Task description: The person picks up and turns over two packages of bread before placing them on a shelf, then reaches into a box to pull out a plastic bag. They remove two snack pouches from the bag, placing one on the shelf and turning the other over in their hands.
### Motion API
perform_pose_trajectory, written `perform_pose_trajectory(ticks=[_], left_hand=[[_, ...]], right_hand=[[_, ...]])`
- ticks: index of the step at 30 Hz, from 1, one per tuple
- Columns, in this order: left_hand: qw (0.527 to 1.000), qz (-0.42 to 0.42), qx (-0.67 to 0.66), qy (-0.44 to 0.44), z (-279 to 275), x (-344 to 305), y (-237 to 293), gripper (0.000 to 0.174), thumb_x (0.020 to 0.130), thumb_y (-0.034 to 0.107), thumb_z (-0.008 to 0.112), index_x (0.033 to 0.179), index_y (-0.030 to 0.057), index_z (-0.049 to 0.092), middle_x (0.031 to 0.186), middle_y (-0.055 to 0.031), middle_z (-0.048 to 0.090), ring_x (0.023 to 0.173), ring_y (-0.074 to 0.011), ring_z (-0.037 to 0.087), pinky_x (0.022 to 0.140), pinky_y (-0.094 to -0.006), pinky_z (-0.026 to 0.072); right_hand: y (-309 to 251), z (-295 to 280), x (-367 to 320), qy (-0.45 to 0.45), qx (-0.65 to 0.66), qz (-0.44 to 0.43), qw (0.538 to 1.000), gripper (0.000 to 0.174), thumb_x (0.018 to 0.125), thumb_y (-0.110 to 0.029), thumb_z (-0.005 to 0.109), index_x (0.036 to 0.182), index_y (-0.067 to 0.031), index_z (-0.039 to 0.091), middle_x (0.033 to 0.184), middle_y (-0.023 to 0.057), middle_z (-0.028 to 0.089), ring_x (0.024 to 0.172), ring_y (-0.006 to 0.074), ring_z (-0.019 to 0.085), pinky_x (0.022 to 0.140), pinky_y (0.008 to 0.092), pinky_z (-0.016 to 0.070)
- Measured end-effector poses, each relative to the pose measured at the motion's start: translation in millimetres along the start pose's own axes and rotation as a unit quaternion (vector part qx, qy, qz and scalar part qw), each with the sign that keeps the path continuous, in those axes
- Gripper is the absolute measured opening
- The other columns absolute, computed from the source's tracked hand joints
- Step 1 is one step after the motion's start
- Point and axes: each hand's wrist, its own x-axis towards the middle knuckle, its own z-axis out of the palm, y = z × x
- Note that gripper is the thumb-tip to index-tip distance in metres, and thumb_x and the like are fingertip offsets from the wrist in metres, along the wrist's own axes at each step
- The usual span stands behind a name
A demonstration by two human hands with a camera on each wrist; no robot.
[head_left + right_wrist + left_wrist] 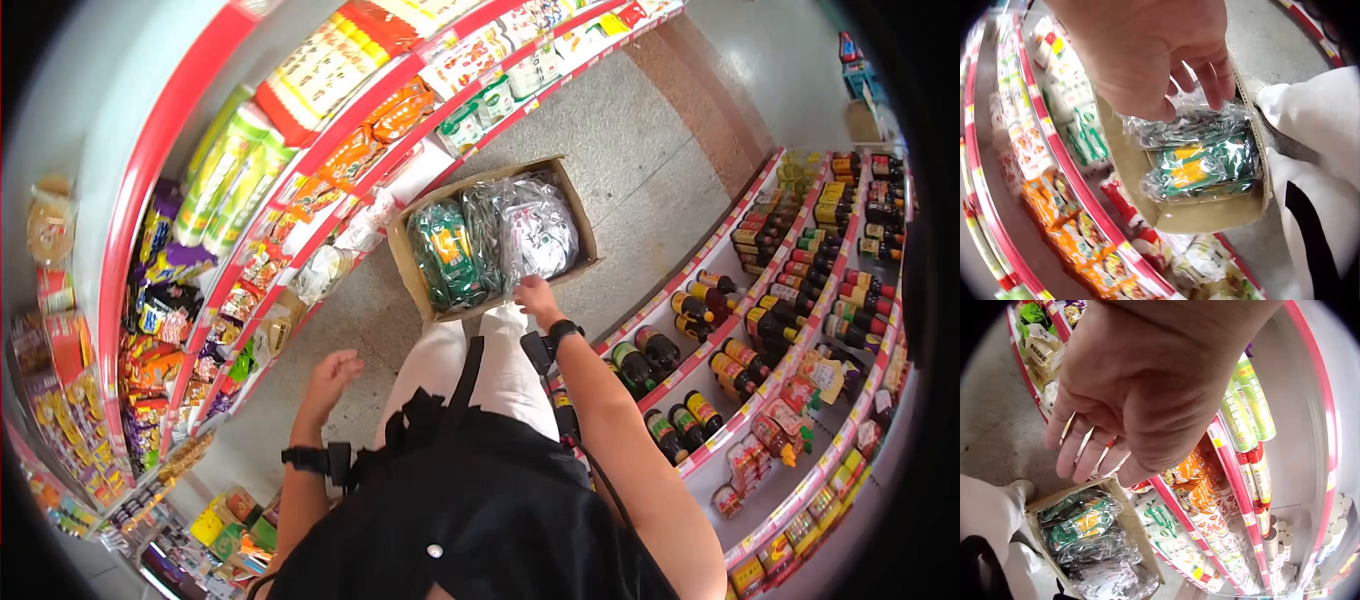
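Black garment nearest, head view; beyond, carton on floor, open room far right. Left wrist: left hand released, fingers relaxed. Right wrist: right hand released, loosely bent over carton's wrapped packs; contact unclear.

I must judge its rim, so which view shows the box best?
The head view: the box shows nearly its whole rim, the right hand covering little. The left wrist view crops one end; in the right wrist view, that hand hides more of the box.
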Motion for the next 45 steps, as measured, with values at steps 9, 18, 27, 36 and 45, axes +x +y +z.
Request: perform_pose_trajectory(ticks=[9, 18, 27, 36, 45], left_hand=[[0.998, -0.063, -0.020, -0.017, 44.2, 1.2, -33.2, 0.033, 0.089, 0.016, 0.054, 0.119, 0.0026, 0.050, 0.103, -0.0060, 0.061, 0.095, -0.0138, 0.057, 0.084, -0.0271, 0.0434], [0.998, -0.015, 0.057, -0.030, 47.6, 12.7, -34.8, 0.031, 0.090, 0.014, 0.052, 0.119, 0.0032, 0.049, 0.105, -0.0068, 0.060, 0.096, -0.0153, 0.057, 0.085, -0.0283, 0.0431], [0.997, 0.001, 0.071, -0.014, 41.4, 12.0, -32.8, 0.029, 0.089, 0.013, 0.055, 0.115, 0.0002, 0.051, 0.102, -0.0078, 0.061, 0.096, -0.0149, 0.057, 0.085, -0.0282, 0.0450], [0.996, 0.038, 0.081, -0.024, 30.0, 12.4, -25.7, 0.029, 0.089, 0.013, 0.055, 0.115, 0.0014, 0.052, 0.101, -0.0076, 0.061, 0.095, -0.0141, 0.057, 0.085, -0.0283, 0.0450], [0.981, 0.120, 0.129, -0.082, 39.4, 19.1, 47.9, 0.033, 0.093, 0.021, 0.050, 0.121, 0.0023, 0.049, 0.109, -0.0092, 0.059, 0.101, -0.0164, 0.056, 0.086, -0.0298, 0.0445]], right_hand=[[-40.4, -8.5, 78.8, 0.063, -0.499, -0.166, 0.849, 0.076, 0.075, -0.007, 0.056, 0.142, -0.0087, 0.019, 0.149, 0.0112, 0.016, 0.098, 0.0326, 0.061, 0.082, 0.0397, 0.0506], [-26.3, -45.5, 67.8, 0.174, -0.542, -0.134, 0.811, 0.053, 0.080, -0.012, 0.057, 0.129, -0.0073, 0.036, 0.115, 0.0114, 0.050, 0.113, 0.0290, 0.048, 0.085, 0.0408, 0.0489], [22.9, -50.8, 106.5, 0.154, -0.324, -0.028, 0.933, 0.036, 0.079, -0.034, 0.057, 0.099, -0.0044, 0.064, 0.107, 0.0268, 0.058, 0.103, 0.0402, 0.056, 0.086, 0.0459, 0.0457], [-54.0, -37.0, 5.8, 0.125, -0.416, -0.208, 0.876, 0.020, 0.083, -0.025, 0.050, 0.091, -0.0114, 0.063, 0.089, 0.0195, 0.064, 0.086, 0.0379, 0.062, 0.075, 0.0458, 0.0491], [-109.3, 7.9, -146.8, 0.048, -0.253, -0.422, 0.870, 0.015, 0.082, -0.018, 0.051, 0.080, -0.0036, 0.056, 0.071, 0.0218, 0.060, 0.070, 0.0408, 0.059, 0.063, 0.0494, 0.0463]])
